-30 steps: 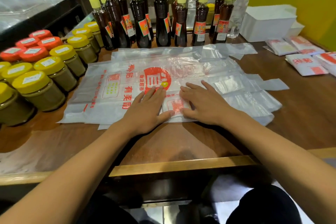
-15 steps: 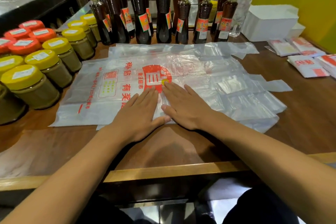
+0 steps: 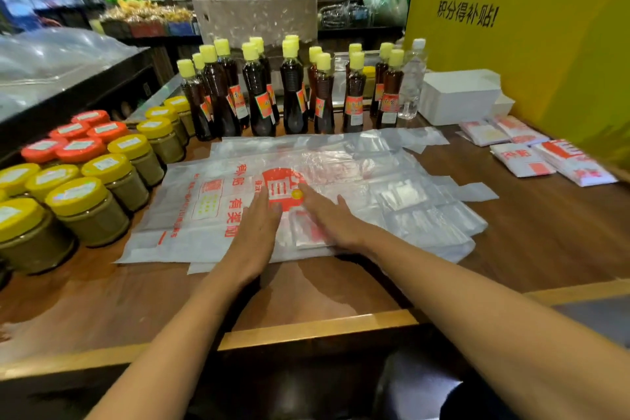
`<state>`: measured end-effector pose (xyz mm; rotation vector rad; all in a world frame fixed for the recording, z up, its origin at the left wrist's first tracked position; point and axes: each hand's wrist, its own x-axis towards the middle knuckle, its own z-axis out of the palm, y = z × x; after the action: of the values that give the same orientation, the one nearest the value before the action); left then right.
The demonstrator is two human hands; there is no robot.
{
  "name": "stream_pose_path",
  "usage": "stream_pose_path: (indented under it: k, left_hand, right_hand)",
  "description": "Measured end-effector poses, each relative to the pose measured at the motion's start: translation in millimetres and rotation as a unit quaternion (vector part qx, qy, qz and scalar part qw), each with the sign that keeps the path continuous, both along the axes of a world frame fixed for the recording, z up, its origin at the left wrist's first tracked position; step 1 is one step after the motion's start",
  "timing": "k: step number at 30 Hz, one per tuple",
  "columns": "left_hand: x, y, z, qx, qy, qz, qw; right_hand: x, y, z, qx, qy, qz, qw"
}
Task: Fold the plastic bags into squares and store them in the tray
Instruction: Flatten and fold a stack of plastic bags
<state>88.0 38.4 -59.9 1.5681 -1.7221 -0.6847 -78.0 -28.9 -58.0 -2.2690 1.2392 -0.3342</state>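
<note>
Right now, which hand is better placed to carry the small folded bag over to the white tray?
Right, probably. The right hand rests on the folded bag, and the tray stands far right. The left hand would cross over.

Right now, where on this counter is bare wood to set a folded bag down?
Bare wood lies between the plastic bags and the counter's near edge, and right of the bags, below the folded squares. The left side is crowded with jars, the back with sauce bottles.
</note>
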Motion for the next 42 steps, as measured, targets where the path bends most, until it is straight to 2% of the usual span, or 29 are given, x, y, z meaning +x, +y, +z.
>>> stream_pose_path:
  k: [1,2,4,6,8,12,15,20,23,26,28,30,35,42]
  left_hand:
    - [-5,-3,2,-0.033,0.004,0.015,0.999]
    - [-8,-6,1,-0.055,-0.049,0.011,0.997]
    - [-12,-15,-10,-0.069,-0.189,-0.037,0.979]
    - [-12,-19,-22,-0.031,-0.280,-0.081,0.956]
    - [-11,-18,-25,0.002,-0.313,-0.081,0.946]
    - [-7,-14,-21,0.029,-0.392,-0.079,0.916]
    - [-8,-18,-14,0.023,-0.477,-0.084,0.875]
    - [-18,-22,3,0.017,-0.593,-0.100,0.799]
    - [-20,-21,6,0.066,-0.581,-0.101,0.805]
    - [-19,-19,12,0.088,-0.502,-0.095,0.855]
    - [-25,-19,17,0.061,-0.432,-0.073,0.897]
    - [-40,-23,21,0.027,-0.385,-0.056,0.921]
    - [-96,-42,10,0.001,-0.361,-0.083,0.929]
    - [-185,-67,1,-0.063,-0.309,-0.124,0.941]
  right_hand:
    - [-6,0,4,-0.010,-0.038,-0.021,0.999]
    - [-11,1,6,-0.043,-0.023,-0.023,0.999]
    - [-20,5,0,-0.082,0.064,0.020,0.994]
    - [-26,8,-13,-0.096,0.155,0.056,0.982]
    - [-29,10,-21,-0.120,0.189,0.059,0.973]
    - [-32,10,-21,-0.125,0.176,0.052,0.975]
    - [-33,11,-24,-0.126,0.176,0.053,0.975]
    - [-28,9,-14,-0.160,0.247,0.053,0.954]
    - [-27,13,-11,-0.163,0.274,0.051,0.946]
    - [-37,23,-10,-0.147,0.271,0.041,0.950]
    - [-50,33,-11,-0.141,0.245,0.022,0.959]
    - [-67,45,-14,-0.142,0.219,-0.005,0.965]
    - [-122,66,-7,-0.162,0.250,-0.075,0.952]
    - [-209,62,10,-0.111,0.246,-0.180,0.946]
